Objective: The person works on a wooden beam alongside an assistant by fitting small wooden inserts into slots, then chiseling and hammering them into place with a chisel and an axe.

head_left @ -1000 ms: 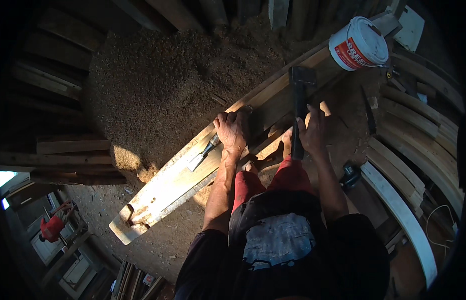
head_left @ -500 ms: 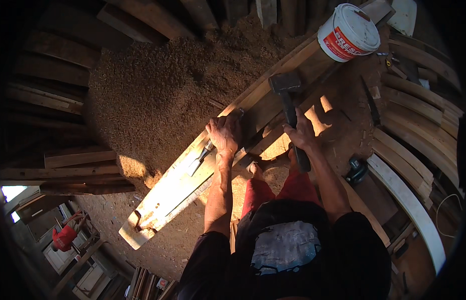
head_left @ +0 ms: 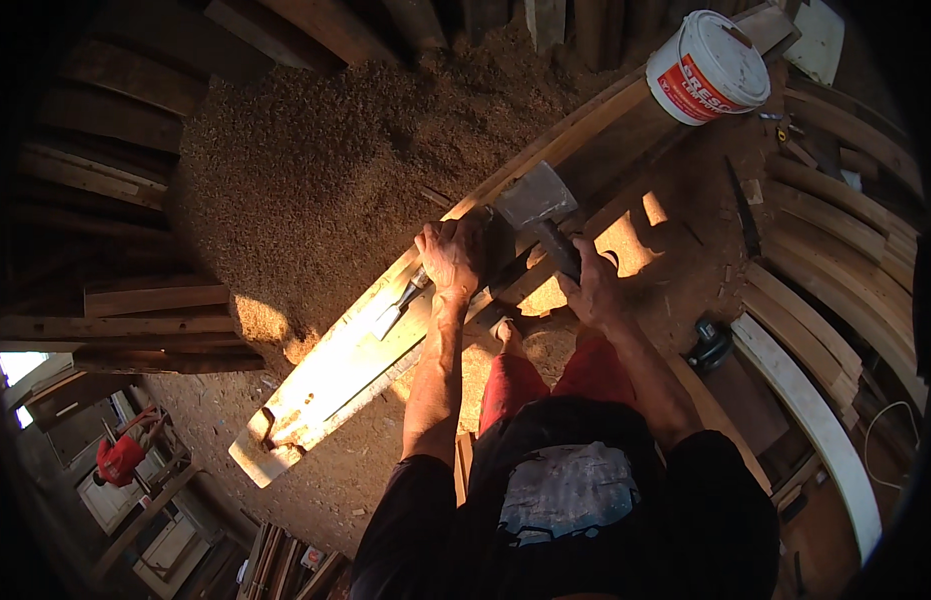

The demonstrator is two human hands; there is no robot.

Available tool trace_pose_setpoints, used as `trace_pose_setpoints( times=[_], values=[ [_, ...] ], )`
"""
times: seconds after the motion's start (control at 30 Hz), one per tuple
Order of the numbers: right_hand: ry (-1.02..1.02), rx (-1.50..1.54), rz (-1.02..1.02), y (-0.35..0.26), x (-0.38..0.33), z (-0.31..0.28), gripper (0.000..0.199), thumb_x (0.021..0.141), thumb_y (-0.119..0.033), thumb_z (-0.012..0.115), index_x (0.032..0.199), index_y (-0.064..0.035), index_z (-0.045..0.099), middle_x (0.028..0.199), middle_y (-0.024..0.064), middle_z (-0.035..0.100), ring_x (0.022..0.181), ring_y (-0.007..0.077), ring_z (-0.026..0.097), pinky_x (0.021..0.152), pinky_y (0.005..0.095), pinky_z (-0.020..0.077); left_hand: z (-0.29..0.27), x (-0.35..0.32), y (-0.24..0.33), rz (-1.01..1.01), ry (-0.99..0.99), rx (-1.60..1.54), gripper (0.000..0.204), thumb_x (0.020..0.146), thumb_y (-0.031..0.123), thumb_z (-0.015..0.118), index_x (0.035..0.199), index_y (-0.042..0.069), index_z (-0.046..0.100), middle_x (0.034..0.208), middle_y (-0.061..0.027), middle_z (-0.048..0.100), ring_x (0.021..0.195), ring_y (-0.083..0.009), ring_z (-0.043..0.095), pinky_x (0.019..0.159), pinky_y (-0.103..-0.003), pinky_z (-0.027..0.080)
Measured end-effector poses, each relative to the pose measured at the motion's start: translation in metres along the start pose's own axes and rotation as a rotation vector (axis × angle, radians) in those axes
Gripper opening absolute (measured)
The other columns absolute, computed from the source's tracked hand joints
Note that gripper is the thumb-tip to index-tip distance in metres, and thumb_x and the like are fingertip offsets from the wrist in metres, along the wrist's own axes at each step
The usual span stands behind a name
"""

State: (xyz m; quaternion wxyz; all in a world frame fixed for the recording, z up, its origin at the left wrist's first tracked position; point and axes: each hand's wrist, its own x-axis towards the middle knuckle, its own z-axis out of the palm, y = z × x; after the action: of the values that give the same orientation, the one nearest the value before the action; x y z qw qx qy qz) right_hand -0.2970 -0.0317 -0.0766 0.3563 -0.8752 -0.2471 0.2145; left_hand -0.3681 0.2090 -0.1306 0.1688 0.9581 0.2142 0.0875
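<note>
My left hand (head_left: 453, 258) is closed around a chisel (head_left: 389, 318), whose metal blade sticks out below the fist and slants down to the left. Its tip lies over a sunlit wooden plank (head_left: 330, 365), while the top of its handle is mostly hidden. In my right hand (head_left: 593, 285) is a hammer (head_left: 536, 195) with a blocky grey head and a dark handle. The head hangs just right of my left hand, above the shaded part of the plank.
A white lidded bucket (head_left: 710, 70) stands on the plank's far end. Sawdust (head_left: 315, 190) is heaped beyond. Boards (head_left: 835, 260) are stacked at right, near a green power tool (head_left: 707, 343) and a saw (head_left: 743, 205). A person in red (head_left: 120, 460) is far left.
The hammer has swung: its head has shifted left and down toward my left hand and looks larger, and its handle looks shorter. My left hand and the chisel stay nearly in place.
</note>
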Motion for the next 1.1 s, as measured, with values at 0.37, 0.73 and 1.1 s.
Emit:
trace_pose_setpoints(
  times=[0.37,0.73,1.1],
  values=[
    [-0.081,-0.21,-0.108,0.004,0.009,0.017,0.049,0.092,-0.014,0.061,0.136,0.0009,0.047,0.113,0.0237,0.062,0.096,0.0409,0.065,0.076,0.0494,0.0545,0.001,-0.002,-0.008,-0.017,-0.162,0.116,0.051,0.069,0.012,0.066,0.12,0.005,0.067,0.126,-0.0121,0.064,0.122,-0.0352,0.049,0.103,-0.044,0.035],
    [0.036,-0.197,-0.203,-0.001,0.009,0.02,0.047,0.091,-0.013,0.061,0.134,0.0029,0.05,0.113,0.0232,0.062,0.096,0.0404,0.065,0.078,0.0478,0.0545,0.004,-0.003,-0.018,-0.023,-0.129,0.014,0.054,0.064,0.01,0.067,0.117,0.002,0.067,0.122,-0.0152,0.064,0.121,-0.034,0.05,0.103,-0.042,0.035],
    [0.074,0.017,0.069,0.009,0.023,0.014,0.052,0.087,-0.012,0.07,0.131,0.0088,0.05,0.107,0.0282,0.064,0.096,0.0459,0.064,0.082,0.0488,0.053,0.002,0.003,-0.007,0.024,-0.012,-0.021,0.026,0.086,0.023,0.067,0.111,0.02,0.074,0.104,-0.0047,0.072,0.105,-0.0267,0.057,0.091,-0.039,0.039]
  ],
)
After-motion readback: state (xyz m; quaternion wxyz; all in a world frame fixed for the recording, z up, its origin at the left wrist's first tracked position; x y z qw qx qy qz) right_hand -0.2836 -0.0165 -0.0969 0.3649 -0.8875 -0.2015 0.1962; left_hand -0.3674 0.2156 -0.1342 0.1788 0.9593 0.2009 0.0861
